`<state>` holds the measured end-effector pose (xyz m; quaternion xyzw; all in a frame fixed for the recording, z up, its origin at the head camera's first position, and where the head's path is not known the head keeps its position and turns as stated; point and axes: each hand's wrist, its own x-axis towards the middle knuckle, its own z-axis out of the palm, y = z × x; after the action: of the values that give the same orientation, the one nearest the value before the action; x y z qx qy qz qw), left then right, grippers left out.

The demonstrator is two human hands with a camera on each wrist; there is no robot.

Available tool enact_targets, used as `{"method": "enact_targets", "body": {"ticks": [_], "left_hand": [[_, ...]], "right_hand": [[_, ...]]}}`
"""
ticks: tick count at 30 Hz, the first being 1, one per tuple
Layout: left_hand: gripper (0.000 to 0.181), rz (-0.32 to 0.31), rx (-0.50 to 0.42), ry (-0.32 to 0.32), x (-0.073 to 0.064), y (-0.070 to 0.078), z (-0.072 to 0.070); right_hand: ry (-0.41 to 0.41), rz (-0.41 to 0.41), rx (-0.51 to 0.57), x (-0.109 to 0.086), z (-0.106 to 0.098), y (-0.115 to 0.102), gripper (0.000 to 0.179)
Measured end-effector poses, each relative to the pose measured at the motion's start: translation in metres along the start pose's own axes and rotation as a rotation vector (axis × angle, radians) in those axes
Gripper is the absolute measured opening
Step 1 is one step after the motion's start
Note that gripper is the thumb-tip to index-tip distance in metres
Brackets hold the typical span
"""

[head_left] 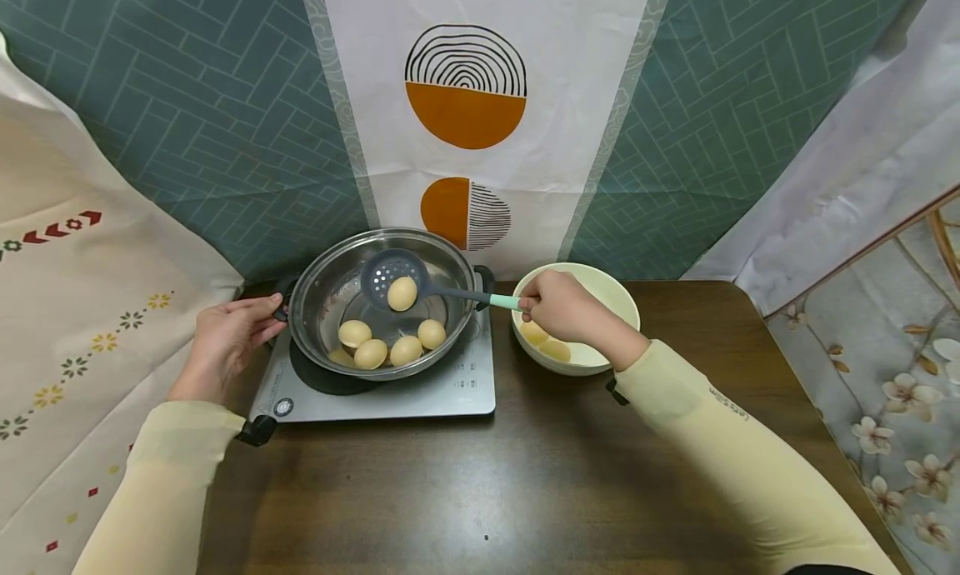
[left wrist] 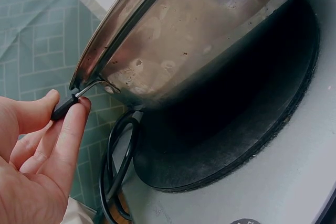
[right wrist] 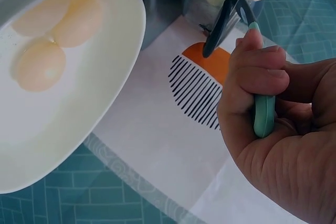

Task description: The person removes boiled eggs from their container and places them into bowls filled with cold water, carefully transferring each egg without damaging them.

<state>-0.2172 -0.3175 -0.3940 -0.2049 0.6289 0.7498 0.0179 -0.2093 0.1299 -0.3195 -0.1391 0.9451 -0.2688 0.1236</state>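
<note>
My left hand pinches the black side handle of a steel pot between thumb and fingers. Several pale brown eggs lie gathered along the near side inside the pot. My right hand grips the mint-green handle of a grey slotted skimmer. Its perforated head is over the pot and carries a single egg. Below the right hand stands a cream bowl with eggs in it; three show in the right wrist view.
Under the pot is a silver induction cooker with a round black plate. A black cord loops beside it. The brown wooden table extends toward me, and a patterned cloth hangs close behind the pot and bowl.
</note>
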Motion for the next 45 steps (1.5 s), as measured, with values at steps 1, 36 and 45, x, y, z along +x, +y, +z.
{"method": "enact_targets", "body": {"ticks": [1, 36, 45], "left_hand": [[0.007, -0.001, -0.012, -0.009, 0.000, 0.000, 0.000], [0.009, -0.014, -0.053, -0.051, -0.003, 0.000, -0.002], [0.009, -0.017, -0.067, -0.046, -0.002, 0.000, -0.001]], "right_hand": [[0.002, 0.001, 0.001, -0.001, -0.001, 0.000, 0.021], [0.021, 0.087, 0.027, -0.031, -0.033, 0.030, 0.019], [0.047, 0.087, 0.048, -0.046, -0.048, 0.041, 0.018]]}}
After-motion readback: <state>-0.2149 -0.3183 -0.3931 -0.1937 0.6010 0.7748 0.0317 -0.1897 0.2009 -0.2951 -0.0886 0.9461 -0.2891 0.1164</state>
